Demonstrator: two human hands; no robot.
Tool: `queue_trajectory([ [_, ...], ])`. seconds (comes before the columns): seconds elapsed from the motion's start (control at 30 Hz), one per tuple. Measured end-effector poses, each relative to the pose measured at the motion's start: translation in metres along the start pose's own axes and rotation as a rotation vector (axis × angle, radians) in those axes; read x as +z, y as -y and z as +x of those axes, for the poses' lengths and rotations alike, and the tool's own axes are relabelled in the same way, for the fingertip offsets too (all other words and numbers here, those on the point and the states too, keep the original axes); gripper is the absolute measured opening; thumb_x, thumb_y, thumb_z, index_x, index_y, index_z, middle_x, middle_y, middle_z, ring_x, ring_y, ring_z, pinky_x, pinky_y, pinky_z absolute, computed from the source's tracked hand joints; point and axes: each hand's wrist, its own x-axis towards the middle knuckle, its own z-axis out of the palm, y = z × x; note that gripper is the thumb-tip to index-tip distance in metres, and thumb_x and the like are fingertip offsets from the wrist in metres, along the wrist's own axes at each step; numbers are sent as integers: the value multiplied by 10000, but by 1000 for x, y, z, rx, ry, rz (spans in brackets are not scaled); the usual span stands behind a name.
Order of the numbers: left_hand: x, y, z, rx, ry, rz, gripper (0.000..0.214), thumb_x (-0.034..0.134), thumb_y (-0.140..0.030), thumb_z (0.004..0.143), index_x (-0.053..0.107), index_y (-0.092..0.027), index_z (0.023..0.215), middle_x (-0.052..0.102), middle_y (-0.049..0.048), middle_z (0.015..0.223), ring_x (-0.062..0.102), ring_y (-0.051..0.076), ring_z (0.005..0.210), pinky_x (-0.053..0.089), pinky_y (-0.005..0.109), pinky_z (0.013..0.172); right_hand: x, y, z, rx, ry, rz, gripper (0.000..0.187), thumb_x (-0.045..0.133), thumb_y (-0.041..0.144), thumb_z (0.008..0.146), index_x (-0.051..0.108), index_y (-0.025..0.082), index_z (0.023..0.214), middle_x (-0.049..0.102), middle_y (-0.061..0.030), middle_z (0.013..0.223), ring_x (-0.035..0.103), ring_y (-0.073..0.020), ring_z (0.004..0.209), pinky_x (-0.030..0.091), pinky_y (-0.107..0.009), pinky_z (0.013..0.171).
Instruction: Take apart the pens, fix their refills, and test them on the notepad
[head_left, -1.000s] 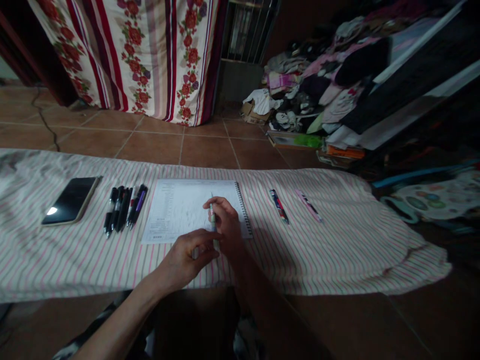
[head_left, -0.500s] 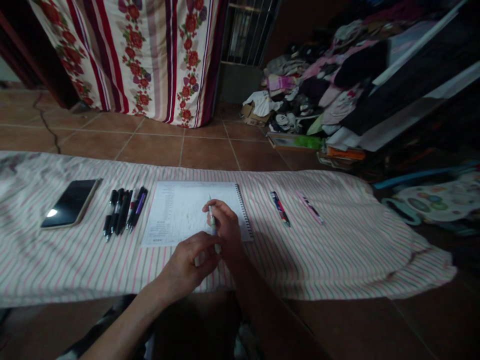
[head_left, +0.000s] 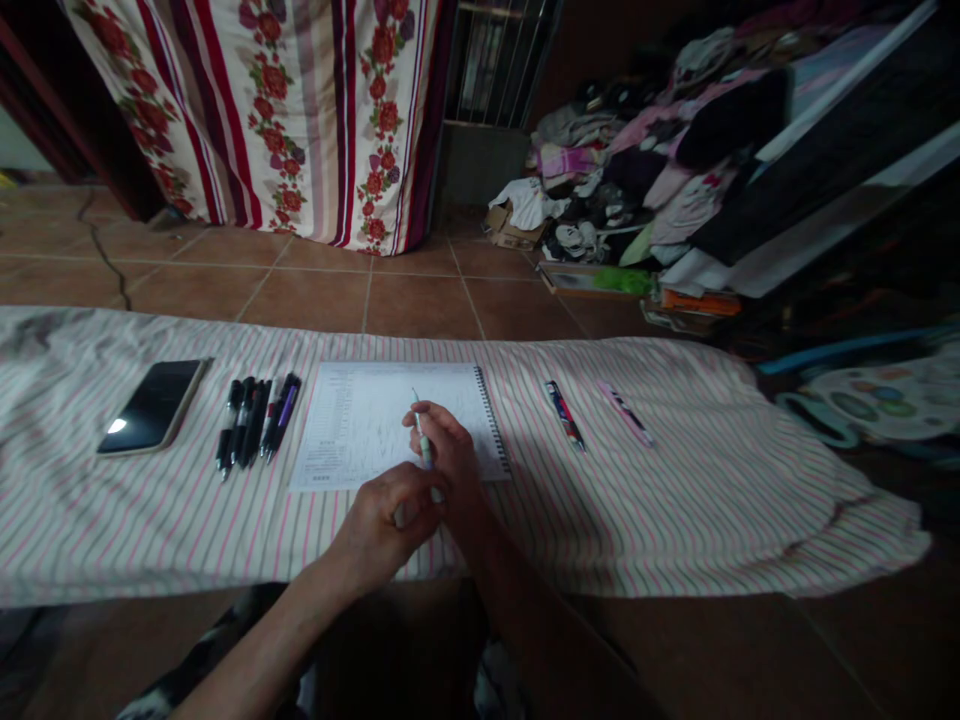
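My right hand (head_left: 446, 455) grips a light green pen (head_left: 420, 432) with its tip on the page of a spiral notebook (head_left: 360, 415) that lies open on a striped cloth (head_left: 675, 490). My left hand (head_left: 390, 520) sits just below the notebook's near edge, fingers curled and pinching the lower end of the same pen. Both forearms reach in from the bottom of the view.
Several dark pens (head_left: 255, 418) lie in a row left of the notebook, and a phone (head_left: 154, 405) lies further left. Two more pens, a blue and red one (head_left: 564, 415) and a pink one (head_left: 625, 412), lie to the right. Piled clothes (head_left: 637, 170) and a floral curtain (head_left: 300, 110) stand beyond.
My left hand has closed in a little against the right hand and the pen's lower end. The view has shifted slightly; the pen stays on the page.
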Motion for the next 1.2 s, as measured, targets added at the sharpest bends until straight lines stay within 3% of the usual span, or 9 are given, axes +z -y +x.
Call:
queue_trajectory([
  [0.13, -4, -4, 2, -49, 63, -22, 172, 570, -99, 764, 632, -180, 904, 635, -6, 793, 558, 97, 686, 448, 227, 685, -2, -3, -1, 8, 46, 21, 212, 598, 373, 700, 585, 191, 808, 586, 9, 746, 356, -50, 482, 230, -205, 411],
  [0.7, -6, 0, -2, -63, 133, -35, 271, 600, -130, 771, 592, -212, 1029, 609, 2, 887, 551, 112, 754, 440, 252, 727, -3, 7, 0, 24, 112, 35, 197, 592, 344, 710, 569, 189, 830, 607, -2, 789, 376, -54, 492, 241, -206, 420],
  [1.2, -11, 0, -2, -32, 153, -65, 245, 557, -194, 830, 586, -199, 1073, 614, 36, 939, 558, 130, 812, 441, 275, 764, -2, 4, 1, 59, 39, 66, 211, 584, 329, 699, 546, 190, 852, 606, -6, 811, 412, -52, 507, 276, -196, 434],
])
